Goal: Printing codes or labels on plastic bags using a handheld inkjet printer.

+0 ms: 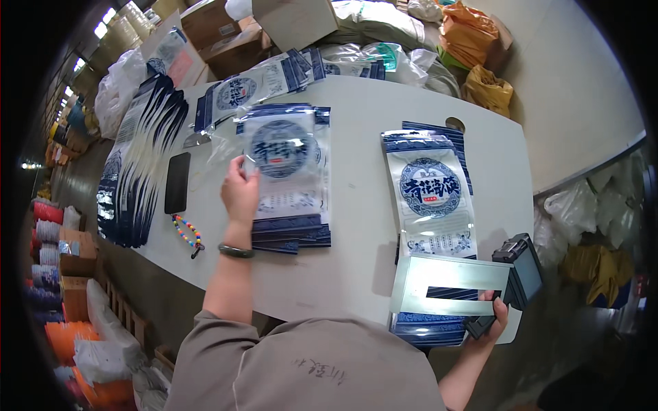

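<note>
My left hand (240,194) grips the left edge of a clear packaging pouch (282,164) with a blue round emblem, lifted a little off a stack of like pouches (291,229) on the white table (356,123). My right hand (495,318) holds a black hand-held device (521,270) at the table's near right corner. Just left of that device lies a pale metal plate with a slot (449,284), resting on another pouch stack (430,198).
A black phone (177,182) and a coloured bead strap (186,233) lie left of my hand. A long fanned row of pouches (137,164) runs along the left edge. More pouches (253,85), cardboard boxes (226,31) and bags (473,34) sit beyond.
</note>
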The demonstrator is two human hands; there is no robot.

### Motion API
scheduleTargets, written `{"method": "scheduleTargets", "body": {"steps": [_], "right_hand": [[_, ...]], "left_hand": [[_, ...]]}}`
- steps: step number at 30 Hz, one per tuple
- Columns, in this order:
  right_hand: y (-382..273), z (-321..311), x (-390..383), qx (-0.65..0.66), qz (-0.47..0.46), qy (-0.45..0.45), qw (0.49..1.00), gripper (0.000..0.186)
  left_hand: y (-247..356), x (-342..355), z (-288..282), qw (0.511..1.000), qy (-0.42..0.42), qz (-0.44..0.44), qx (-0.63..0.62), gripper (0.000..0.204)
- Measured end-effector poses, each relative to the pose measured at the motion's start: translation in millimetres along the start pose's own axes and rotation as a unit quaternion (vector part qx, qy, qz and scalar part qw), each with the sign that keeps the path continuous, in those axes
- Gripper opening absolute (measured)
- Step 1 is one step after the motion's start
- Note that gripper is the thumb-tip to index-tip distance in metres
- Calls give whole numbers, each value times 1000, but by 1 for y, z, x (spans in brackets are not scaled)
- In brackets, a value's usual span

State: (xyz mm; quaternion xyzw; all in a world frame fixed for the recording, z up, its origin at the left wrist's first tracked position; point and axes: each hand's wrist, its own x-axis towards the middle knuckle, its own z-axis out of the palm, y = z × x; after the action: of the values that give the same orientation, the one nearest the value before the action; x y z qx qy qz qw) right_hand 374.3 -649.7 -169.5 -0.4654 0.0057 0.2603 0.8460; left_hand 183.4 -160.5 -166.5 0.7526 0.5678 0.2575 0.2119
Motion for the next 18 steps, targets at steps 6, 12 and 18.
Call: {"method": "scheduleTargets", "body": {"steps": [6, 12, 18], "right_hand": [[2, -17, 1, -2, 1, 11, 1000, 28], [2, -10, 5, 20, 5, 15, 1000, 34], [2, -5, 4, 26, 0, 12, 1000, 34]], "left_hand": [[-42, 16, 18, 992, 18, 128, 2, 45], [54, -17, 23, 952, 70, 298, 14, 49], [154, -141, 72, 782, -281, 553, -63, 59]]}}
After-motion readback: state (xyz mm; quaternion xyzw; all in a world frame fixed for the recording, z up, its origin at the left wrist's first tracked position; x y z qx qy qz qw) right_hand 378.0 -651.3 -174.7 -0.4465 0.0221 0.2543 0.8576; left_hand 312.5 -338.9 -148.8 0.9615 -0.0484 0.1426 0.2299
